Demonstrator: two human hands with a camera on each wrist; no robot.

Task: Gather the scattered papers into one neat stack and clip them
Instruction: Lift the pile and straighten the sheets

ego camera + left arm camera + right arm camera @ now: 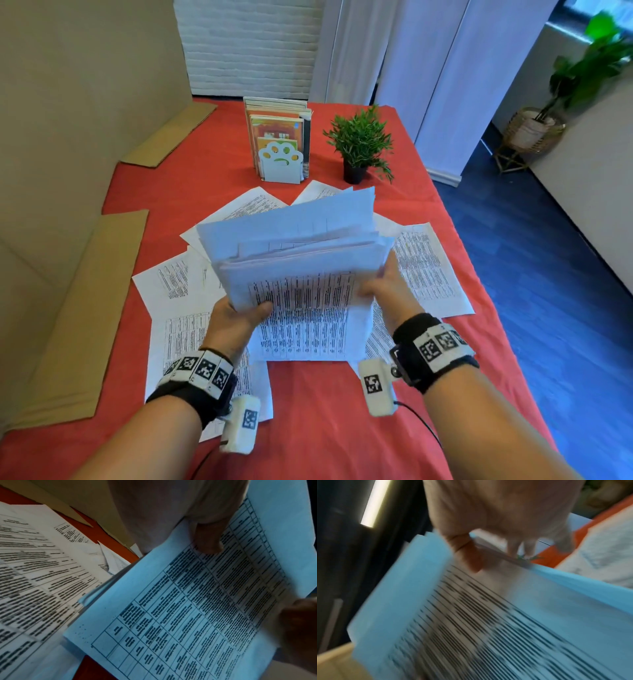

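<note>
An uneven bundle of printed papers [301, 260] is held up above the red table [308, 411], its sheets fanned and misaligned at the top. My left hand [236, 318] grips its lower left edge, thumb [208, 543] on the printed front sheet [197, 608]. My right hand [383, 284] holds the right edge, thumb [471, 559] on the front page [488, 615], the other fingers behind. More printed sheets lie scattered on the table: at the left [178, 277], lower left [185, 339], right [428, 267] and behind [250, 202]. No clip is in view.
A bookstand with books [279, 140] and a small potted plant [359, 144] stand at the back of the table. Cardboard pieces [82, 322] lie along the left edge. The table's right edge drops to a blue floor [548, 274].
</note>
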